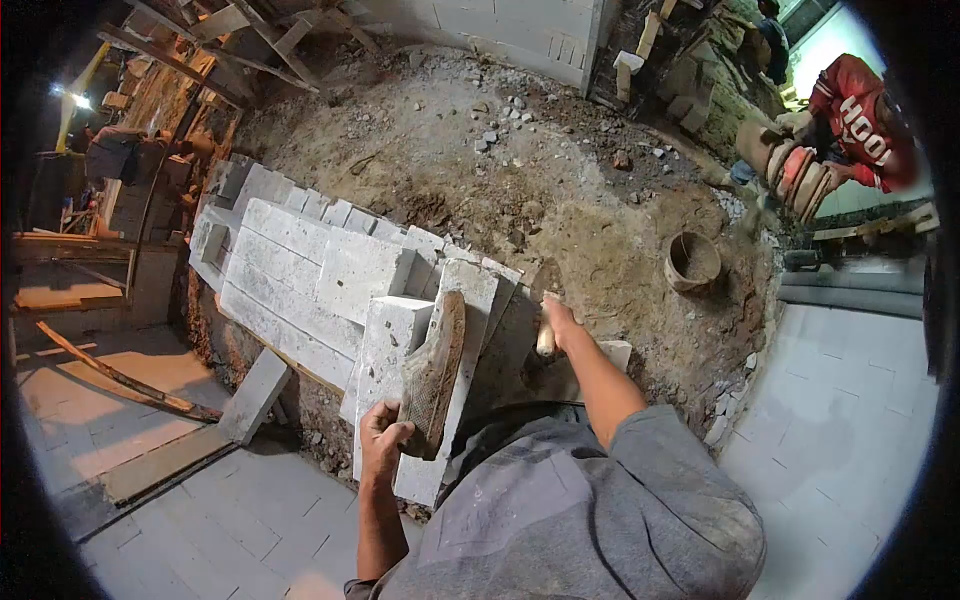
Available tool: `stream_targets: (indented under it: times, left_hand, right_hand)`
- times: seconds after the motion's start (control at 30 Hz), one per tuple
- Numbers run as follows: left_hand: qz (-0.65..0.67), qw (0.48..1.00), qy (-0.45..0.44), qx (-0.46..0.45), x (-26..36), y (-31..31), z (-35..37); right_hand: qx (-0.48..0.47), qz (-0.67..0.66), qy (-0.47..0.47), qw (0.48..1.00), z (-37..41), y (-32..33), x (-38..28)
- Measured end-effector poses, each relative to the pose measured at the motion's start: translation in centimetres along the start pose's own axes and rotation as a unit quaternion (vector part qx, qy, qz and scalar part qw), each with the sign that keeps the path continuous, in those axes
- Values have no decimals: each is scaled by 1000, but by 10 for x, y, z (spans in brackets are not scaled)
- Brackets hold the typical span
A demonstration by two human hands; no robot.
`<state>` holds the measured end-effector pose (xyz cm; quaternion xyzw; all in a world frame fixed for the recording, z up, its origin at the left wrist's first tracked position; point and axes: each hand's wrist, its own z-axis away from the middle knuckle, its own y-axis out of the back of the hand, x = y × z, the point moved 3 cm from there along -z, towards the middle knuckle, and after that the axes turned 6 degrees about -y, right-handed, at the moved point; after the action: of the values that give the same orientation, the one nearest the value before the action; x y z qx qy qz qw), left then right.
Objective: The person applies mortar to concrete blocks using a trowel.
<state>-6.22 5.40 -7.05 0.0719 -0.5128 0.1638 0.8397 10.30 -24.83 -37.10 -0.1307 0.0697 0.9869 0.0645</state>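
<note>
My left hand (pixel 383 438) is closed, thumb and fingers pinching the lower end of a long, shoe-shaped piece (pixel 430 385) with a grey mesh-like side and a brown edge. That piece leans over pale blocks (pixel 388 345) in front of me. Off to the right, my right hand (pixel 562 320) wraps round the pale handle (pixel 546 340) of a hand tool. The tool's working end is hard to make out against the dirt. More white blocks (pixel 285 265) lie stacked in rows left of my hands.
A round bucket (pixel 692 262) stands on the dirt floor (pixel 590 215) at right. Beyond it, a person in a red top (pixel 850 110) holds a stack of curved pieces (pixel 785 170). Block walls (pixel 850 400) flank both sides. A curved wooden strip (pixel 130 378) lies at left.
</note>
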Motion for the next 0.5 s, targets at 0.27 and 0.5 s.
stream_targets:
  times: [0.27,0.5]
  left_hand:
    - [-41,998,-28,-23,13,-17,-13]
    - [-55,998,-32,-18,13,-16,-12]
  right_hand:
    - [-199,112,-68,971,140,50,30]
    - [125,367,343,856,130,41,-5]
